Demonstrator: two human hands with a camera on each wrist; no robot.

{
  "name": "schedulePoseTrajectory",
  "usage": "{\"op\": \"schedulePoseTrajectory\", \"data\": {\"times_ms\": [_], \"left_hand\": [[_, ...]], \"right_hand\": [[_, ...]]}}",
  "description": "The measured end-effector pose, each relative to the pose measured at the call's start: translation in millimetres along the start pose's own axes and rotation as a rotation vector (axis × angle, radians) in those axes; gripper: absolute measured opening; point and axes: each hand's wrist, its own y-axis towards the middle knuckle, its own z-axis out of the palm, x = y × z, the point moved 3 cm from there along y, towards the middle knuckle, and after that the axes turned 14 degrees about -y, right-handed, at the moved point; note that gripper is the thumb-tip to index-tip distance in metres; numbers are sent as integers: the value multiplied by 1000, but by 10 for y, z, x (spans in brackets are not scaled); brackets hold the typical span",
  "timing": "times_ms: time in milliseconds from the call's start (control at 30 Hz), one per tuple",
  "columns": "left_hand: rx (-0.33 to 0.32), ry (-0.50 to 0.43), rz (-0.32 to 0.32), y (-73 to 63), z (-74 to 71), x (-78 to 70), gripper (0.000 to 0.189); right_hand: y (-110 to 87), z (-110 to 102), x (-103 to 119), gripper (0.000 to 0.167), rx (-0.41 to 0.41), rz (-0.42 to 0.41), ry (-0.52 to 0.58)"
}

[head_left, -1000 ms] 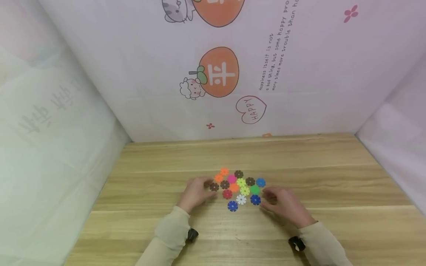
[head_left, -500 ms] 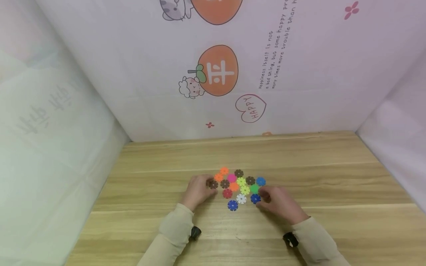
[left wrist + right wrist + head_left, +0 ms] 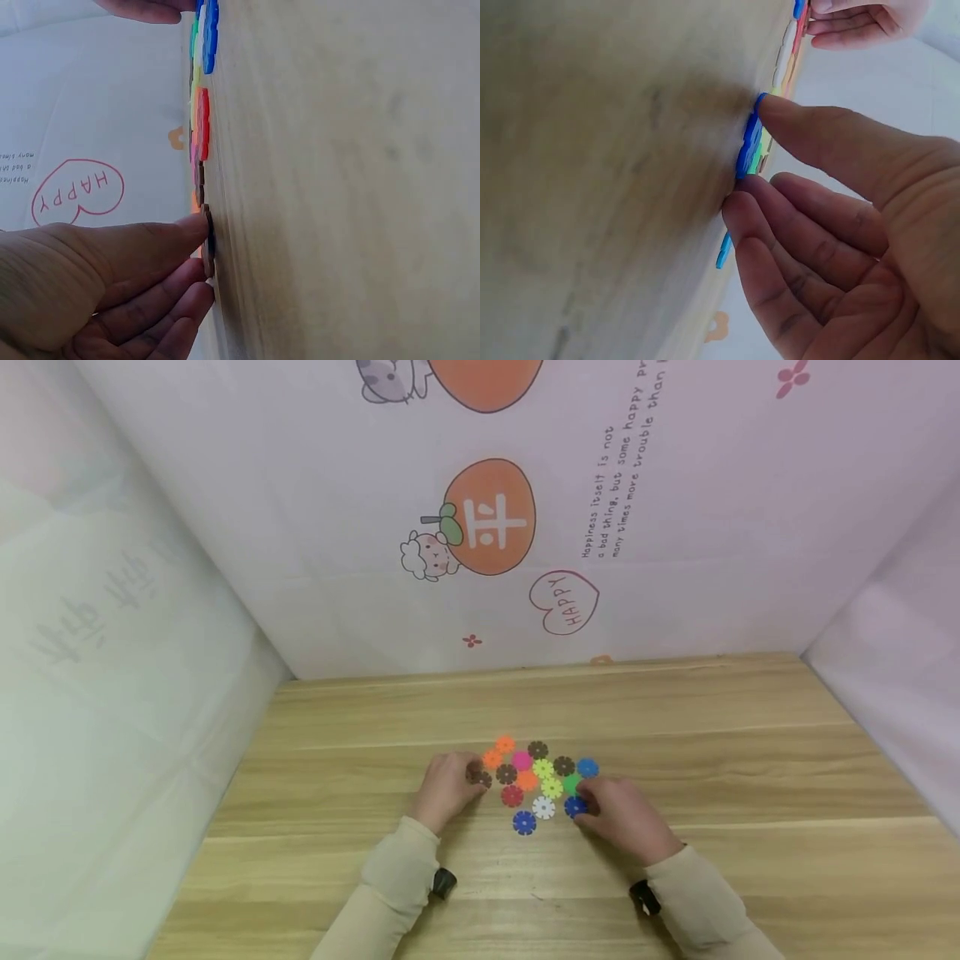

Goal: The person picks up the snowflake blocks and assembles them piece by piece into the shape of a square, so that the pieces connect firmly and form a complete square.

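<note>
Flat, notched plastic snowflake discs lie in a loose cluster on the wooden table. My left hand point(image 3: 444, 792) is at the cluster's left edge, thumb and fingers pinching a brown disc point(image 3: 483, 782). The left wrist view shows the thumb on one edge of that brown disc point(image 3: 209, 247) and fingertips at the other. On the right side, my right hand point(image 3: 628, 817) pinches a dark blue disc point(image 3: 574, 807) by its edges. Its thumb touches the near edge of the blue disc point(image 3: 749, 142) in the right wrist view. A green disc point(image 3: 572, 784) is partly hidden behind the right fingers.
Between the hands lie a red disc point(image 3: 512, 796), a white disc point(image 3: 543, 807), a yellow disc point(image 3: 551, 788) and several others. Another blue disc point(image 3: 524, 823) lies nearest the front. A printed cloth wall point(image 3: 360, 610) rises behind the table point(image 3: 360, 718).
My right hand has moved left onto the dark blue disc, its fingers closing in. My left hand has moved slightly right and closed around the brown disc. The other discs stay in place.
</note>
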Motion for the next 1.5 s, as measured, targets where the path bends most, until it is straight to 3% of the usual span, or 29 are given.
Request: {"op": "schedulePoseTrajectory", "data": {"times_ms": [367, 500, 733, 1000, 1167, 1500], "left_hand": [[32, -86, -67, -48, -4, 37, 20], [38, -127, -62, -65, -27, 35, 16], [75, -277, -88, -146, -76, 71, 12], [116, -559, -210, -262, -79, 173, 15], [112, -763, -241, -321, -70, 109, 22], [129, -1157, -245, -450, -78, -97, 14]], "right_hand": [[13, 37, 20, 25, -15, -11, 7], [19, 47, -6, 28, -1, -4, 60], [7, 49, -49, 18, 27, -6, 171], [-84, 36, -79, 13, 13, 10, 285], [-112, -22, -41, 10, -41, 39, 324], [-146, -100, 104, 14, -267, -34, 457]]}}
